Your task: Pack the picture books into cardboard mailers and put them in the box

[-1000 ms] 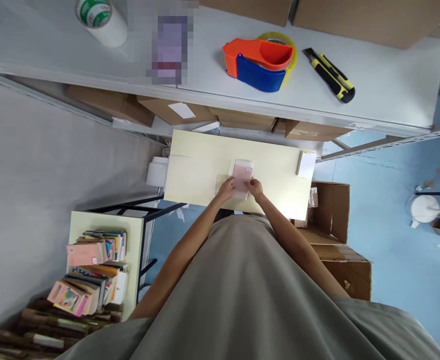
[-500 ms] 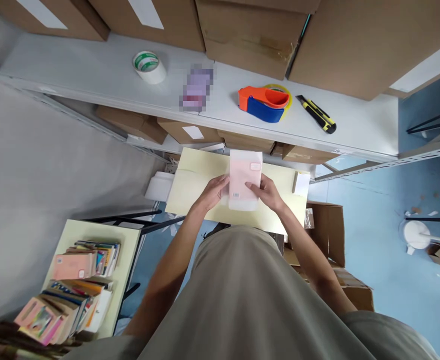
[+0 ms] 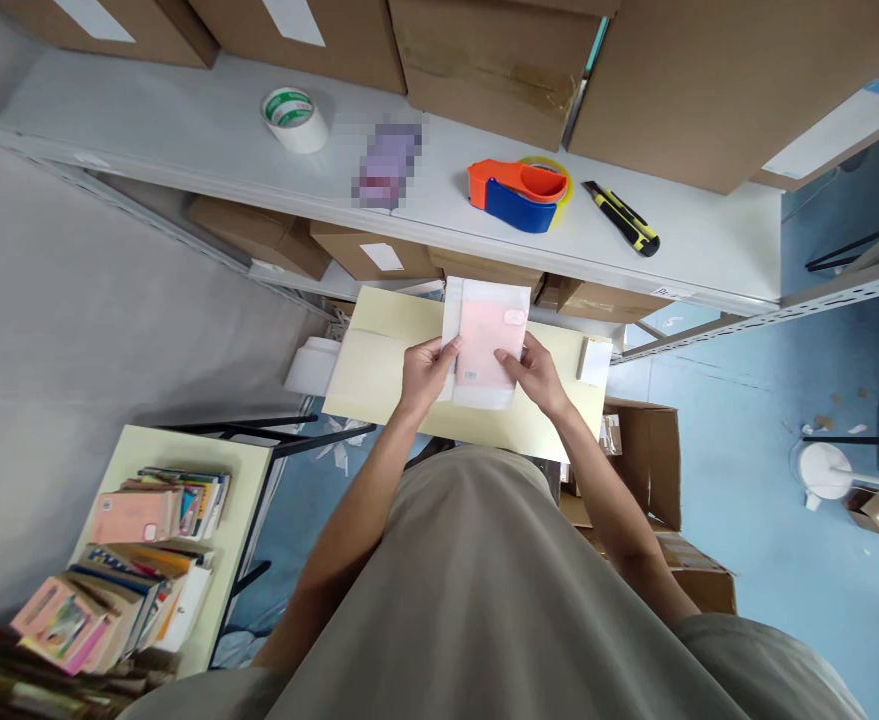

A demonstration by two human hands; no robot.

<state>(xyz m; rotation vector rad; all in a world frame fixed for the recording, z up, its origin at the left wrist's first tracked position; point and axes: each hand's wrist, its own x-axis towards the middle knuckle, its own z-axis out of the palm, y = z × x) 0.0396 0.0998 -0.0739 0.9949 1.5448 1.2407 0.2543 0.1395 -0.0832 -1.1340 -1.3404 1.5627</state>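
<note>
- Raised pink book in clear sleeve [image 3: 484, 345] higher off pale yellow table [image 3: 379, 370] since 0.5 s ago; tilted slightly further toward shelf [image 3: 206, 140].
- Left hand [image 3: 424, 372]: fingers pinched on sleeve's left edge, thumb on top.
- Right hand [image 3: 535, 372]: clamped on right edge, thumb across cover.
- Noted on shelf, well apart from hands: tape dispenser [image 3: 520, 195], utility knife [image 3: 623, 218], tape roll [image 3: 295, 118].
- Noted book stack [image 3: 146, 545] on side table, lower left.

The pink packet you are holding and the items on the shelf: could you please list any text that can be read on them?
None is legible.
Pink packet: small labels, too small to read.
Tape roll: green print, blurred.
Cardboard boxes: white labels, unreadable.
Pixelated purple item: obscured.
</note>
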